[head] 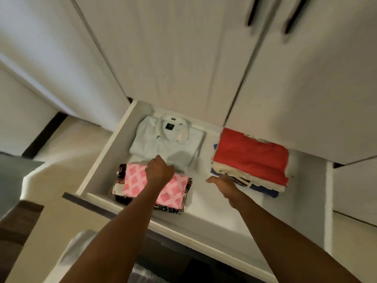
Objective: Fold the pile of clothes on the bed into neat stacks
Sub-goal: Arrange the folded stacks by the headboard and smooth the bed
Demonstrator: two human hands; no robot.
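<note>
1. While both arms reach into the open drawer (pixel 106 148), the left hand (pixel 160 170) sits with its fingers (pixel 169 168) curled together, clamped on the near edge of a folded pale shirt (pixel 163 139).
2. Beyond those fingers the pale shirt lies flat with its collar at the far end, close to the drawer's back wall.
3. Just behind and under the left wrist lies a folded pink patterned cloth (pixel 136 180). It rests on a dark patterned piece (pixel 120 172) whose edges show around it.
4. The right hand (pixel 222 182) is spread, thumb held out to the left and apart from the other fingers (pixel 229 177). These reach straight to the near left corner of a stack of folded clothes (pixel 251 156) and touch its lower layers. The fingertips are hidden against the stack.
5. This stack lies to the right of and beyond the right fingers. A red garment is on top, with cream, striped and blue layers under it.
6. The two hands are apart, with bare white drawer floor between them.
7. Well beyond both sets of fingers rise white wardrobe doors (pixel 173 58) with dark handles (pixel 253 11), which are blurred.
</note>
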